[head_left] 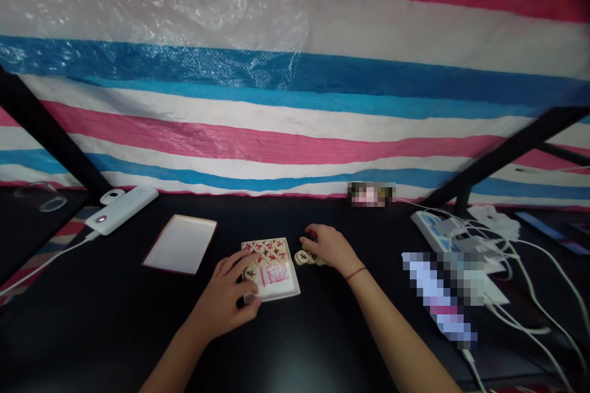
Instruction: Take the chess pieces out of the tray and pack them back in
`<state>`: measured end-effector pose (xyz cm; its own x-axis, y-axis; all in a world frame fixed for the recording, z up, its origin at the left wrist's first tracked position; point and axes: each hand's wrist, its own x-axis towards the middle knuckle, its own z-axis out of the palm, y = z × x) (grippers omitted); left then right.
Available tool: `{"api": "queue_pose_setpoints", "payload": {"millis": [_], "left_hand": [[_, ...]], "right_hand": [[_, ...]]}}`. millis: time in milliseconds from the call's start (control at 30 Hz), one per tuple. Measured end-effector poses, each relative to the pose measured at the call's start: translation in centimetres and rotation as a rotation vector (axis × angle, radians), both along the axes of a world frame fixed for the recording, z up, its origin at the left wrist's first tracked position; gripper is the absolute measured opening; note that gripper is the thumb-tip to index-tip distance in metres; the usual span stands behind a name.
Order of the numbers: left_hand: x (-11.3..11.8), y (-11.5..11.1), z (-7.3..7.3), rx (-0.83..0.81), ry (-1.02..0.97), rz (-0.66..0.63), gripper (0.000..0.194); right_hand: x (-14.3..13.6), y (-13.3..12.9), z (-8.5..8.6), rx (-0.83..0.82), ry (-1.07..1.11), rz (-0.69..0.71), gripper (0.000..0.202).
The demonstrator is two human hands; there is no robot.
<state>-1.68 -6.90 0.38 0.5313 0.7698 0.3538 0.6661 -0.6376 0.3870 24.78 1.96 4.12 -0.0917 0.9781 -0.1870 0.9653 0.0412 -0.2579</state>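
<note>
A shallow white box (295,288) sits in front of me. Round Chinese chess pieces (270,258) with red characters fill its far part, and a piece with a black character (251,274) lies at the left. Its bare near part shows a red printed drawing. My left hand (230,291) holds the box at its left side, its fingers over the rim and pieces, its thumb by the near corner. Right of the box lies a short row of chess pieces (301,257) with black characters. My right hand (327,247) curls over that row, hiding most of it.
A box lid (182,244) lies to the left, inside up. Behind it is a white power bank (122,210) with a cable. A power strip (436,230), tangled white cables and a blurred phone (437,298) are on the right. A striped sheet (276,141) hangs behind the black table.
</note>
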Motion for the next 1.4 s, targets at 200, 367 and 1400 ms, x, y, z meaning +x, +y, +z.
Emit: {"api": "queue_pose_setpoints", "payload": {"millis": [200, 367, 1400], "left_hand": [[-0.1, 0.0, -0.1, 0.013, 0.0, 0.001, 0.01], [-0.1, 0.0, -0.3, 0.024, -0.009, 0.003, 0.013], [2.5, 3.4, -1.7, -0.02, -0.248, 0.241, 0.052]], "right_hand": [[-0.1, 0.3, 0.5, -0.045, -0.005, 0.023, 0.03], [-0.3, 0.6, 0.7, -0.06, -0.028, 0.044, 0.03], [-2.4, -0.1, 0.2, 0.18, 0.6, 0.082, 0.028]]}}
